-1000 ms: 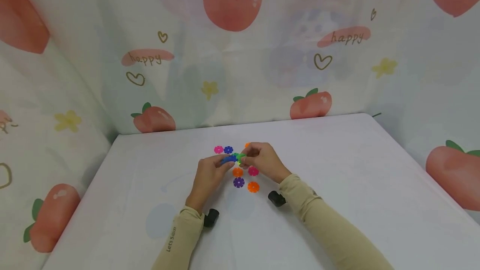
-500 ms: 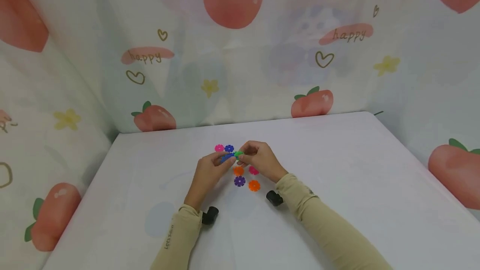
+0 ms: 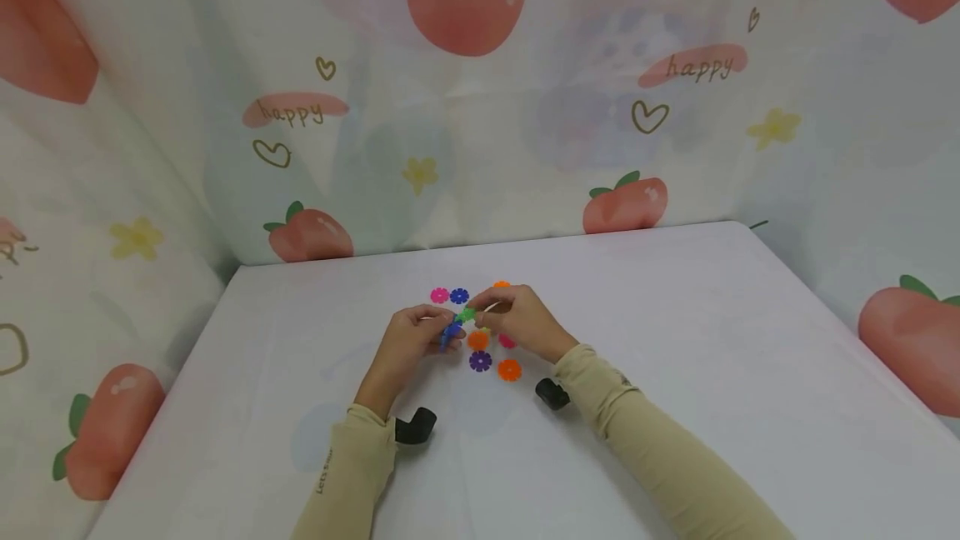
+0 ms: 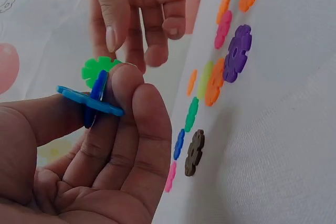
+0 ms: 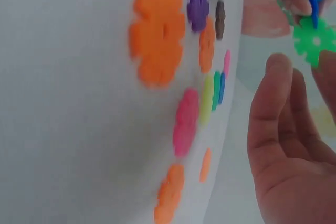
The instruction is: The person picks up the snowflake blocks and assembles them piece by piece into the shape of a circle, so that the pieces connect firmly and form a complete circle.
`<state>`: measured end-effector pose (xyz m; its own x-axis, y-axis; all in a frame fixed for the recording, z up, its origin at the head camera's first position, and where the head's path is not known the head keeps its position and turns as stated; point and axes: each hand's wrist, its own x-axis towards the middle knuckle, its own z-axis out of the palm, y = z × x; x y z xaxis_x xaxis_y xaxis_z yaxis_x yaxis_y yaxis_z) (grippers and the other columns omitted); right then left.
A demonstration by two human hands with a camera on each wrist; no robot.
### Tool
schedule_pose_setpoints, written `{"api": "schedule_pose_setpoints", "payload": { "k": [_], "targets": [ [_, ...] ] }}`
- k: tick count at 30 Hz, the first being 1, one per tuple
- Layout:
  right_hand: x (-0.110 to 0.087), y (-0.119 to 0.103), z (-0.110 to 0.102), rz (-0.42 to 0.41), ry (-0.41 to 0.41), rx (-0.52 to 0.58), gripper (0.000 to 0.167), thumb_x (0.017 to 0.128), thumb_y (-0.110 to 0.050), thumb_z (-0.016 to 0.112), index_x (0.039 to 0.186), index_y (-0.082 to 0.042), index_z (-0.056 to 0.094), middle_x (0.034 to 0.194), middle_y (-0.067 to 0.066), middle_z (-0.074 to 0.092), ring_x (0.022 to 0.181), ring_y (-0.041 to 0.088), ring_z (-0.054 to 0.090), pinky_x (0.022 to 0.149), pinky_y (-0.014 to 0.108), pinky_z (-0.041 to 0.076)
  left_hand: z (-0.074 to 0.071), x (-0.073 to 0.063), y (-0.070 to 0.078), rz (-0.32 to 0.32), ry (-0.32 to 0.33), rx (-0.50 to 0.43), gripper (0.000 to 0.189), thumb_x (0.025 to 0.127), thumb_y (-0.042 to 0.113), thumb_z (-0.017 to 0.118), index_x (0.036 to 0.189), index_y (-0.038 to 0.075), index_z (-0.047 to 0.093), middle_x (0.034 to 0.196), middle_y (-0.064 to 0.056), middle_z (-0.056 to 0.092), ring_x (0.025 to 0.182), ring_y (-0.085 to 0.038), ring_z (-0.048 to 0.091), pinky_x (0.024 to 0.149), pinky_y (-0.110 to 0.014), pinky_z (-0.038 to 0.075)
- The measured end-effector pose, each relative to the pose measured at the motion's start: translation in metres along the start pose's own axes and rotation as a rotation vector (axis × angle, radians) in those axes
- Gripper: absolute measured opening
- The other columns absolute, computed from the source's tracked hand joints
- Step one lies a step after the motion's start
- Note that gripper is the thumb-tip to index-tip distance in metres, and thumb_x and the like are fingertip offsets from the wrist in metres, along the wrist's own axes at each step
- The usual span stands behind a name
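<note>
White bench [image 3: 637,298] extends both ways; loose discs [image 3: 481,361] lie well inside its edges. Above, left hand [image 3: 400,348] pinches blue discs [image 4: 96,97] meeting green disc [image 4: 94,71]; right hand [image 3: 525,321], fingers parted, adjoins it.

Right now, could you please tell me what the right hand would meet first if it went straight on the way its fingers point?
Most likely the right hand would meet the bright green disc first, with the left hand just beyond; whether right hand and disc touch is unclear.
</note>
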<state>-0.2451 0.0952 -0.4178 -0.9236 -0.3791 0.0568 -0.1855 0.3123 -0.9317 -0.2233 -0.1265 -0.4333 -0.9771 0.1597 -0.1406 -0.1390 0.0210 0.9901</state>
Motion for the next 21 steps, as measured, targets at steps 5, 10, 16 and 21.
{"api": "schedule_pose_setpoints", "payload": {
  "k": [5,10,16,21],
  "targets": [
    [0.003,0.008,-0.015,0.000,0.037,-0.162,0.019,0.102,-0.008,0.069,0.118,-0.001,0.078,0.111,0.007,0.074,0.105,0.029,0.066,0.091,0.042,0.057,0.002,-0.003,0.003,0.001,0.011,-0.011,0.025,0.110,0.015,0.062,0.127,-0.001,0.071,0.105,-0.017,0.077,0.092,-0.027,0.077,0.090,-0.033,0.061],
    [0.004,0.020,-0.034,0.060,0.004,-0.340,0.020,0.101,-0.006,0.069,0.119,0.001,0.076,0.110,0.010,0.070,0.103,0.029,0.062,0.087,0.038,0.057,0.003,-0.002,0.001,0.006,0.005,-0.025,0.025,0.111,0.011,0.060,0.129,0.000,0.073,0.104,-0.017,0.077,0.091,-0.028,0.076,0.087,-0.033,0.061],
    [-0.001,0.029,-0.050,0.085,-0.097,-0.513,0.018,0.094,-0.003,0.075,0.112,0.000,0.074,0.106,0.011,0.063,0.103,0.029,0.059,0.093,0.042,0.055,0.003,-0.001,-0.002,0.020,0.006,-0.022,0.025,0.110,0.011,0.061,0.129,-0.002,0.073,0.104,-0.018,0.077,0.089,-0.025,0.076,0.088,-0.033,0.061],
    [-0.005,0.030,-0.052,0.077,-0.138,-0.581,0.016,0.094,-0.004,0.078,0.108,-0.001,0.070,0.105,0.010,0.061,0.102,0.028,0.057,0.095,0.044,0.053,0.004,-0.001,-0.003,0.006,0.011,-0.023,0.025,0.109,0.011,0.063,0.127,-0.003,0.072,0.104,-0.018,0.077,0.088,-0.025,0.077,0.089,-0.034,0.061]
  ]
}}
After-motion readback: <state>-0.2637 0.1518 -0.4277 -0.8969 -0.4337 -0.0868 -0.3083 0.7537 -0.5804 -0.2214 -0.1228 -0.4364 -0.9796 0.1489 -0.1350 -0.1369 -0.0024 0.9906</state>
